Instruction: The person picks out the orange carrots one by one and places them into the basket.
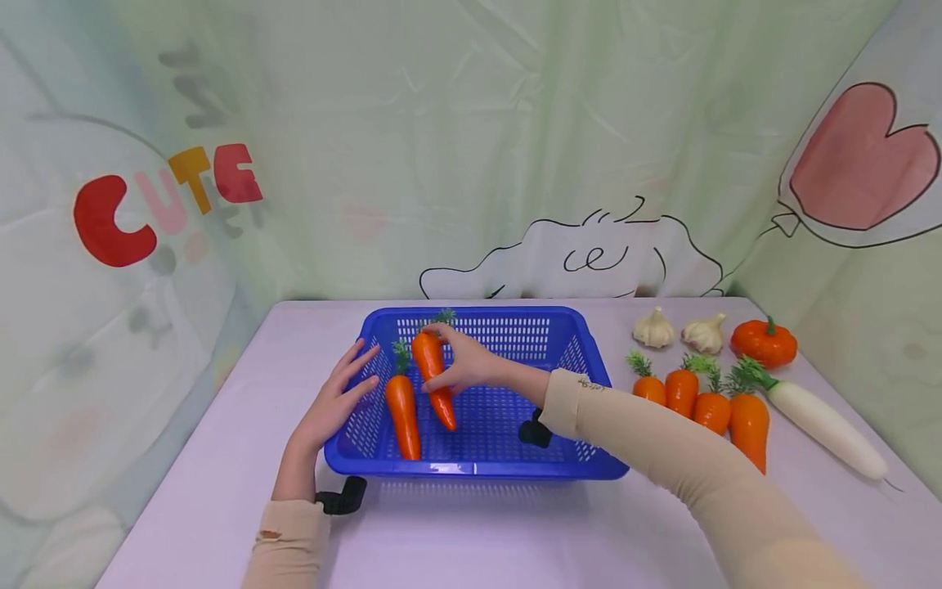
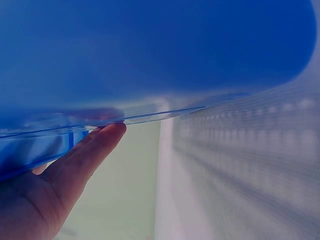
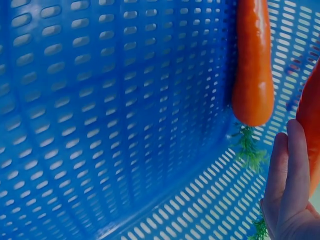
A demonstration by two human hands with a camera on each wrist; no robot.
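Note:
A blue perforated plastic basket (image 1: pixel 478 469) stands on the table. One orange carrot (image 1: pixel 402 415) with a green top lies in its left part. Above the basket floor, my right hand (image 1: pixel 465 360) holds a second carrot (image 1: pixel 429 357) between thumb and fingers, its tip pointing toward me. The right wrist view shows the held carrot (image 3: pixel 311 112) at its edge, with the lying carrot (image 3: pixel 254 65) beyond the fingers. My left hand (image 1: pixel 329 405) touches the basket's left rim with fairly straight fingers; from the left wrist, its fingers (image 2: pixel 92 155) show against the rim.
Right of the basket lie several more carrots (image 1: pixel 712 411), partly behind my right sleeve. A white radish (image 1: pixel 827 427), a small orange pumpkin (image 1: pixel 764 343) and two garlic bulbs (image 1: pixel 653 329) are near them. A printed curtain (image 1: pixel 412 147) hangs behind the table.

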